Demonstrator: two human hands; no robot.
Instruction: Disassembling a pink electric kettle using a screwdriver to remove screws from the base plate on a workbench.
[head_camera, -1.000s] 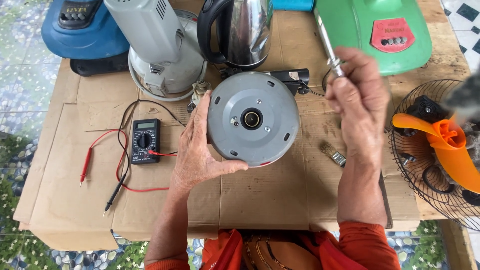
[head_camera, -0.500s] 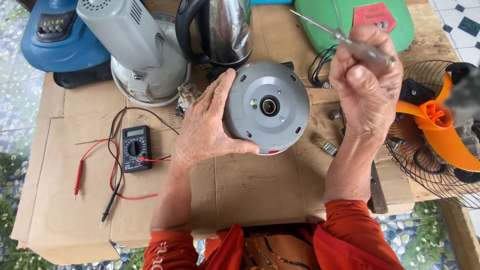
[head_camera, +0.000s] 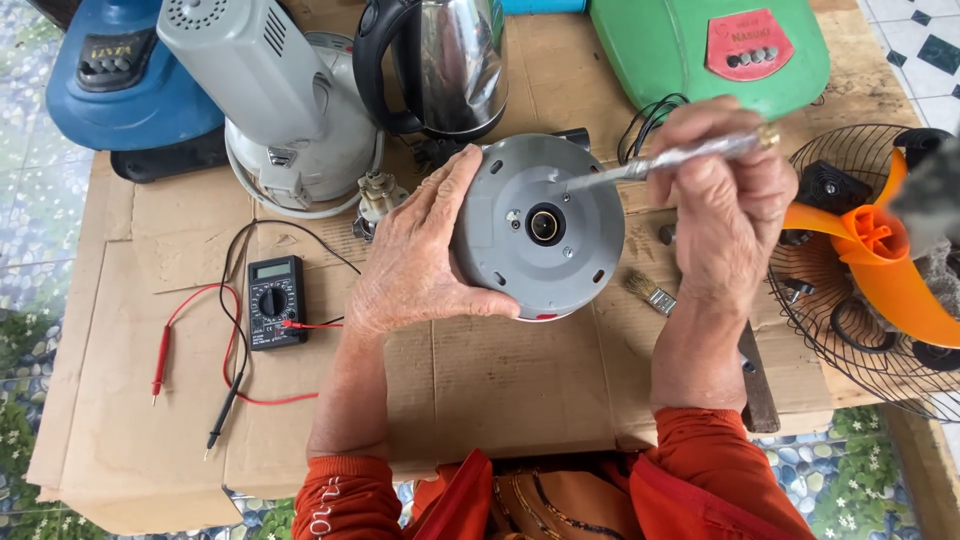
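The tabletop (head_camera: 500, 390), covered in flattened cardboard, carried everything I saw. At its far edge stood a green housing (head_camera: 690, 50), a blue appliance base (head_camera: 120, 100), a grey motor unit (head_camera: 270, 100) and a steel kettle (head_camera: 450, 65); a wire fan guard with orange blades (head_camera: 870, 260) lay to my right. In the middle I held the round grey kettle base (head_camera: 540, 228) up off the cardboard, underside toward me. My left hand (head_camera: 415, 265) was wrapped around its left rim, thumb underneath and fingers over the top edge. My right hand (head_camera: 725, 210) was closed around a slim metal screwdriver (head_camera: 670, 160), its tip resting on the upper face of the base. A black multimeter (head_camera: 275, 300) with red and black leads lay to my left, and a small brush (head_camera: 650, 292) below the base. I judged the tip could skid off the smooth plastic and jab my left fingers, since the base was steadied by one hand only.
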